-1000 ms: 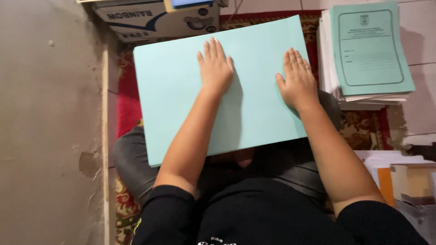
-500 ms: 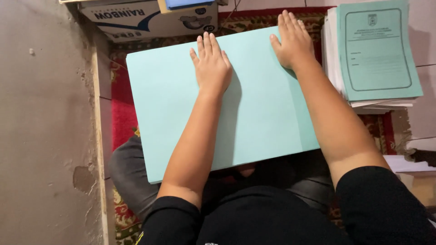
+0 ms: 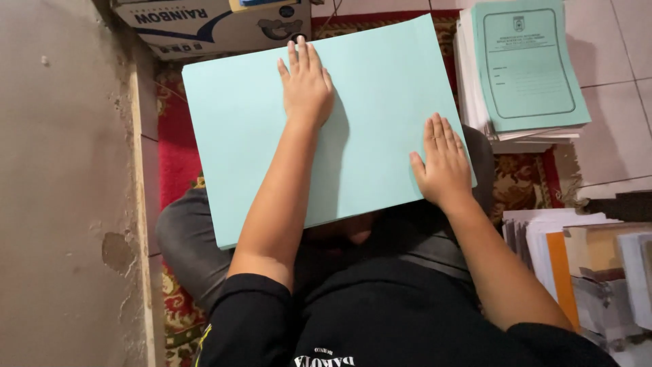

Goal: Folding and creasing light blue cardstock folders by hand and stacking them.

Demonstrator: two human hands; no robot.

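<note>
Across our lap, we are pressing a large pale-green paper sheet (image 3: 380, 129) flat: left hand (image 3: 307, 85) lying open near its top edge, right hand (image 3: 445, 163) spreading open-palmed at its right edge, neither grasping.

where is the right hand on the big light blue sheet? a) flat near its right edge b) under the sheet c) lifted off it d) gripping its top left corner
a: the right hand lies palm-down on the light blue sheet near its right edge.
</note>
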